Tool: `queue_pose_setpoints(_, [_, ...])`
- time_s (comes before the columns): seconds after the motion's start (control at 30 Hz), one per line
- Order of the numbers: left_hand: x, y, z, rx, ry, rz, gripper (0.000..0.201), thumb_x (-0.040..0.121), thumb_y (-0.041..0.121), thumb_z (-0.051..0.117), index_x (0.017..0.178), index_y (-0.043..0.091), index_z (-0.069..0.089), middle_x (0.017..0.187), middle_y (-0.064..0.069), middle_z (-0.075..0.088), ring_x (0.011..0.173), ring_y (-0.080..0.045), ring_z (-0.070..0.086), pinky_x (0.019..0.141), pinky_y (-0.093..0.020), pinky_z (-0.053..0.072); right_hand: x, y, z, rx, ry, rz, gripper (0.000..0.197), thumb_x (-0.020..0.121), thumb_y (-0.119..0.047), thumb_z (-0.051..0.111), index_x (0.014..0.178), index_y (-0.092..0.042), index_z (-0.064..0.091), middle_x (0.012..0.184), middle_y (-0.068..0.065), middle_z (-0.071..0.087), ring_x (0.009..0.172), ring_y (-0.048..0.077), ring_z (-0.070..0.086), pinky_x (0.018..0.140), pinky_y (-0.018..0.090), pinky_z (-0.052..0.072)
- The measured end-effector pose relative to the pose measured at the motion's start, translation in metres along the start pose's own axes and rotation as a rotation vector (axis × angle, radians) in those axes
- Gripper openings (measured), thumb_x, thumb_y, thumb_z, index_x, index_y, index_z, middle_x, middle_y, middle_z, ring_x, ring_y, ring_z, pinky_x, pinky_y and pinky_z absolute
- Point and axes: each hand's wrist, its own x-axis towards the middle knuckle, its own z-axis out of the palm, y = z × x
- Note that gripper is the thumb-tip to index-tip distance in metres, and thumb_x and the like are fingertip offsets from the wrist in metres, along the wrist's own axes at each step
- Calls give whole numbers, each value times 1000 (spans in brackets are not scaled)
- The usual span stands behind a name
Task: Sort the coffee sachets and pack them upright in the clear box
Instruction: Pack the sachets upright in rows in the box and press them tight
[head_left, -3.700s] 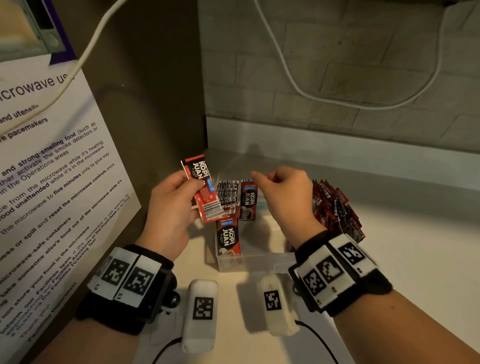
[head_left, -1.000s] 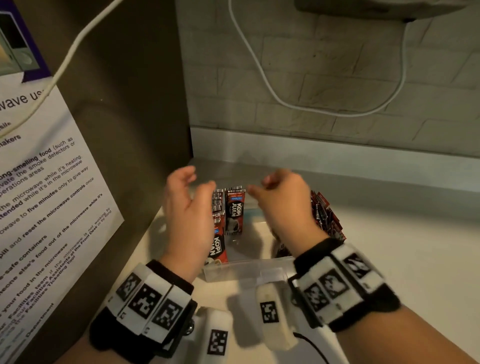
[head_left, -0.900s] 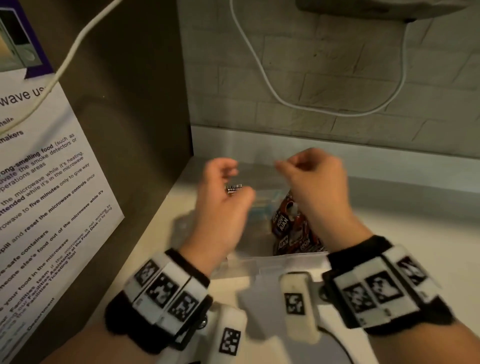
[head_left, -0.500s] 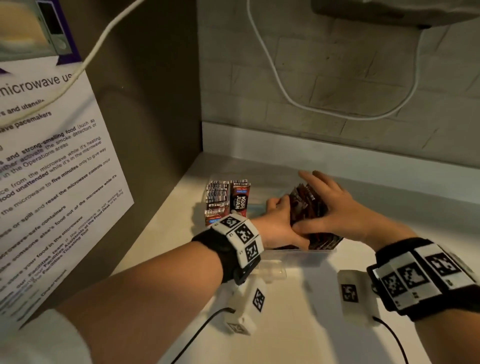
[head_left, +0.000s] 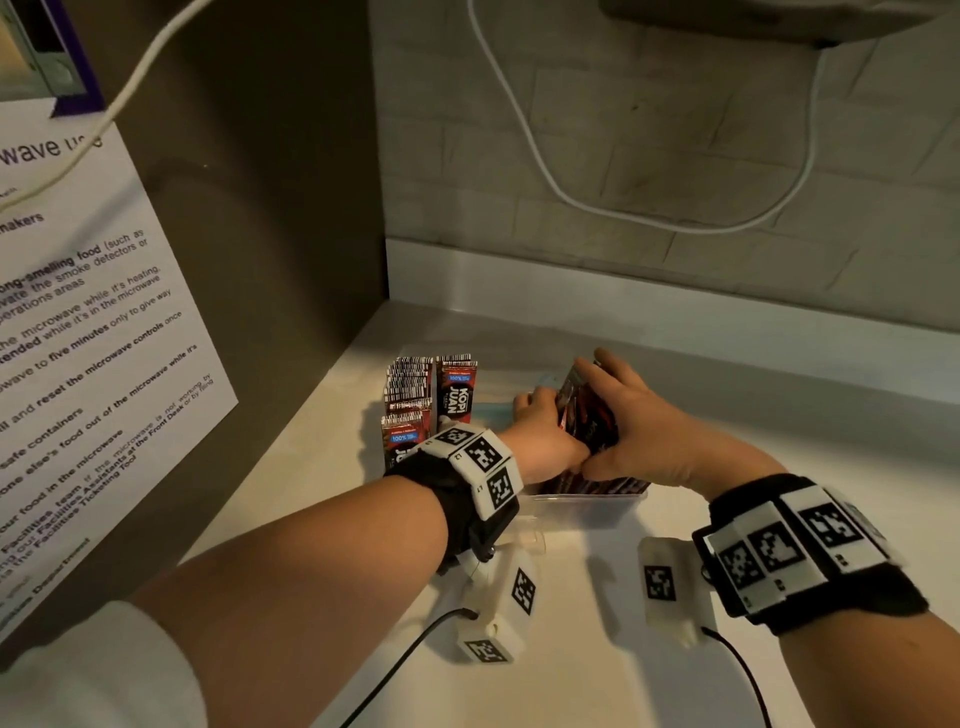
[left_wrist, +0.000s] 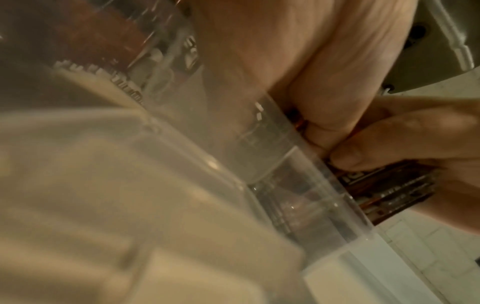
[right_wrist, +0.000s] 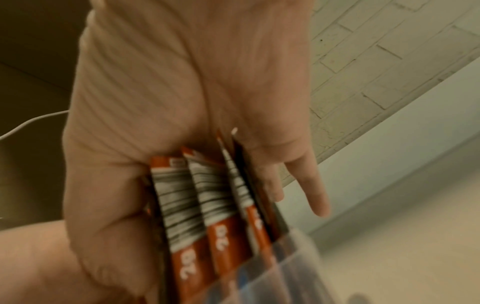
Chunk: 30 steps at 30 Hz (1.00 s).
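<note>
Head view: both hands meet over the clear box (head_left: 587, 503) on the table (head_left: 779, 415). Left hand (head_left: 540, 436) and right hand (head_left: 649, 431) clasp a bundle of sachets (head_left: 587, 415) in the box's right part; sorted sachets (head_left: 431, 400) stand upright at left.
Left wrist view: blurred; thumb curled against the bundle.
Right wrist view: fingers (right_wrist: 315, 185) wrapped round the bundle, little finger extended.
</note>
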Motion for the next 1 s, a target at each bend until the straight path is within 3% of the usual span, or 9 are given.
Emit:
queue_pose_setpoints(0.07, [-2,1,0,-79,1,-12,70,75,5,66,137,14,34,128,-11,49,118,-31,51,100,-46,47,0,3,1,30,29,-16,107,72,-11,74,153,-27,5,159,-8,-11,146,19,12,101,22,31])
queue_pose_setpoints(0.13, [-2,1,0,-122,-8,-14,73,62,7,62,131,15,39,117,-13,57,111,-32,56,95,-49,50,-1,5,2,80,48,-51,104,72,-9,73,151,-37,11,159,-8,-10,146,19,12,102,24,33])
queue_pose_setpoints(0.2, [4,-2,2,-143,-16,-4,71,54,7,60,123,16,46,111,-12,61,105,-32,60,91,-51,53,-1,6,4,91,54,-78,100,71,-13,73,147,-47,17,159,-9,-9,146,19,11,106,29,35])
queue_pose_setpoints(0.3, [13,-7,3,-147,-20,12,72,49,11,63,120,20,54,110,-9,66,102,-30,64,88,-49,55,3,7,5,-17,53,-45,93,69,-27,74,146,-43,25,158,-11,-8,146,23,10,113,43,32])
queue_pose_setpoints(0.43, [1,-2,-2,-135,-51,49,76,55,12,64,129,22,53,114,-8,65,105,-29,63,91,-48,54,5,10,5,-40,60,-18,94,65,-33,74,147,-35,28,158,-12,-7,146,25,12,112,45,33])
queue_pose_setpoints(0.57, [-5,0,-4,-124,-72,70,69,74,-5,63,136,21,47,120,-11,61,111,-30,59,94,-48,52,4,10,5,-41,63,-22,95,64,-33,79,146,-32,30,158,-12,-7,145,24,14,111,43,34])
queue_pose_setpoints(0.83, [1,-8,-7,-193,-32,104,42,74,-8,64,101,24,60,93,-5,66,100,-30,64,90,-43,55,-2,8,3,-73,49,-28,106,59,-36,85,147,-30,28,157,-11,-9,144,24,17,111,41,35])
queue_pose_setpoints(1.0, [4,-10,-6,-224,-10,107,41,72,-10,61,95,23,63,95,-10,67,99,-33,64,87,-45,55,-2,8,3,-65,51,-26,100,65,-31,81,149,-27,25,157,-9,-9,144,25,19,111,40,35])
